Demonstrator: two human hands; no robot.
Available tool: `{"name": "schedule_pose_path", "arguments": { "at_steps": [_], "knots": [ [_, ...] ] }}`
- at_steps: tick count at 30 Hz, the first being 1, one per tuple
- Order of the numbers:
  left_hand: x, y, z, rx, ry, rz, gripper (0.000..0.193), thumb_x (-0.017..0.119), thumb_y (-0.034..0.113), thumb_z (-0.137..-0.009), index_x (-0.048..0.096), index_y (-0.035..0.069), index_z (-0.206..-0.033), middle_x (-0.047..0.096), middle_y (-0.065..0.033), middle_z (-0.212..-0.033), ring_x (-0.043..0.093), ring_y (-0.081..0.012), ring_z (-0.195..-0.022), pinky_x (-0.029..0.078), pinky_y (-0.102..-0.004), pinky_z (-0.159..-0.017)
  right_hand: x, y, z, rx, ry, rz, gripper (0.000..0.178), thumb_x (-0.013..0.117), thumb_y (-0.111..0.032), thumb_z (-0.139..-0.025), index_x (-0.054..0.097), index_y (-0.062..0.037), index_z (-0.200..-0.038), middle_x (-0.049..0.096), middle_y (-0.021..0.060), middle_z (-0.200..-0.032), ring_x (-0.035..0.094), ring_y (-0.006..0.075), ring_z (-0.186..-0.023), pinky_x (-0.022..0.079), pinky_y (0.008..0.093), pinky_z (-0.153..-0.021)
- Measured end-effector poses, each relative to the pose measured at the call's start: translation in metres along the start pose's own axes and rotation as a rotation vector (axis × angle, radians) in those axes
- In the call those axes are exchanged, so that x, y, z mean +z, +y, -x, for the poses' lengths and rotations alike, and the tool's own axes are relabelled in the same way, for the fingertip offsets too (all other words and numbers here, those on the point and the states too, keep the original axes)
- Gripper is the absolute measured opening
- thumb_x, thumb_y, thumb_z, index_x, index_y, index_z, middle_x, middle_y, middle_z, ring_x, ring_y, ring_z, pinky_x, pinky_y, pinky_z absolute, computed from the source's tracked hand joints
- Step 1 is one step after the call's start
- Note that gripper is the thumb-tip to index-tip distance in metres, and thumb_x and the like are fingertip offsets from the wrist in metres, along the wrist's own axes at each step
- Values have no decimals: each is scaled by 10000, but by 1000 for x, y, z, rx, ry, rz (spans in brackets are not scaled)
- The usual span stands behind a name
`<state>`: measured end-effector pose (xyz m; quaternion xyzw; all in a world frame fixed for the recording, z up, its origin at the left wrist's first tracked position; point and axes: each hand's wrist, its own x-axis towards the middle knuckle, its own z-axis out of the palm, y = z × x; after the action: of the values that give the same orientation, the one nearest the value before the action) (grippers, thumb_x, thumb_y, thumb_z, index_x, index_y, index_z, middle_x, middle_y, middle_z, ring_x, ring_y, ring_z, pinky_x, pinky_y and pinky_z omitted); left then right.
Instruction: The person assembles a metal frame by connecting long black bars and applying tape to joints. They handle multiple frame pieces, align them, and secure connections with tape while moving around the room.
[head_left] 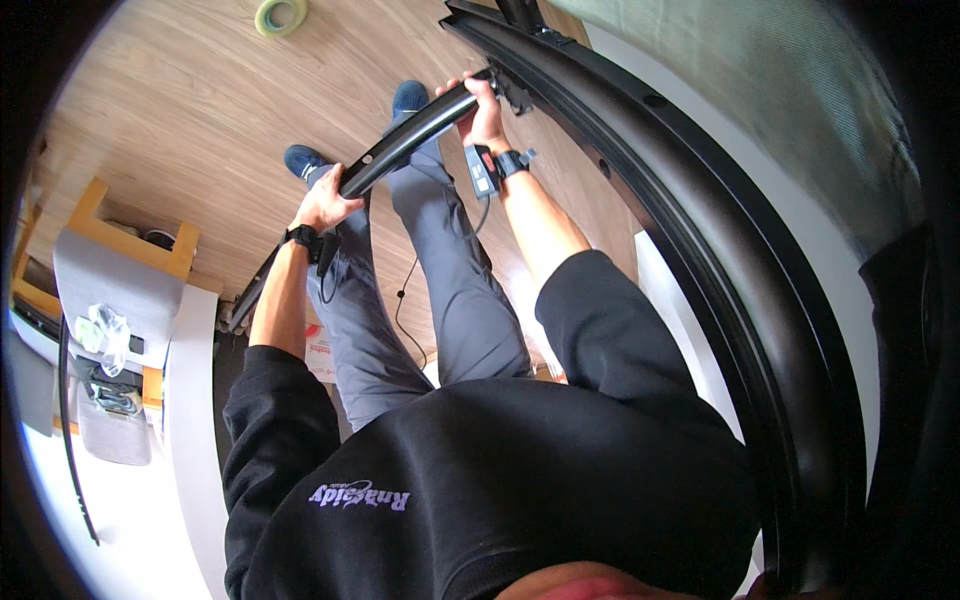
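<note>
A long black metal bar (pixel 412 134) runs slantwise across in front of my legs, with a small round hole in its side. My left hand (pixel 326 204) is closed around it at the middle, and the bar continues down to the left past my wrist. Closer to the bar's far right end, my right hand (pixel 483 117) grips it with the thumb on top. That end meets a dark bracket (pixel 513 92) beside a large black metal frame (pixel 690 210). Whether the bar is fastened there, I cannot tell.
A roll of tape (pixel 280 16) lies on the wooden floor (pixel 190 110) at the far left. Grey cushioned chairs with wooden frames (pixel 125 285) stand left, one holding clear plastic. Greenish-grey fabric (pixel 740 60) hangs beyond the frame. A thin cable (pixel 402 295) hangs by my legs.
</note>
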<state>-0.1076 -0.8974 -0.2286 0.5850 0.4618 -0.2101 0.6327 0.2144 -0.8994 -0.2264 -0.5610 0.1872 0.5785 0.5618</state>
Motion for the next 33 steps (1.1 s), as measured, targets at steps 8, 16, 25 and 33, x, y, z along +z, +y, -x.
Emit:
{"name": "schedule_pose_path", "arguments": {
  "at_steps": [8,16,25,33],
  "knots": [
    [-15,18,26,-33,-20,131,665,766,343,-714,597,-52,-1221,680,-281,-1161,666,-395,-1116,520,-431,-971,7,-9,2,64,138,67,325,692,-399,-893,605,-104,-996,677,102,-875,704,305,-879,582,471,-869],
    [-41,34,31,-22,47,72,685,766,340,-712,621,-64,-1246,717,-274,-1108,692,-405,-1060,539,-427,-959,16,-8,2,49,118,-16,336,670,-386,-888,613,-70,-987,664,127,-885,684,328,-884,570,497,-904],
    [-51,19,23,46,64,-105,732,744,400,-744,579,-7,-1330,661,-275,-1237,621,-418,-1197,501,-456,-1042,9,-5,2,26,86,-44,312,640,-368,-883,613,-69,-968,671,120,-891,687,293,-909,577,499,-964],
    [-55,24,21,78,123,-98,720,739,381,-707,608,-35,-1280,692,-277,-1168,665,-408,-1130,530,-446,-1000,13,-5,6,-35,41,-115,322,653,-377,-887,627,-70,-982,683,125,-909,687,303,-920,566,501,-972]
  ]
}}
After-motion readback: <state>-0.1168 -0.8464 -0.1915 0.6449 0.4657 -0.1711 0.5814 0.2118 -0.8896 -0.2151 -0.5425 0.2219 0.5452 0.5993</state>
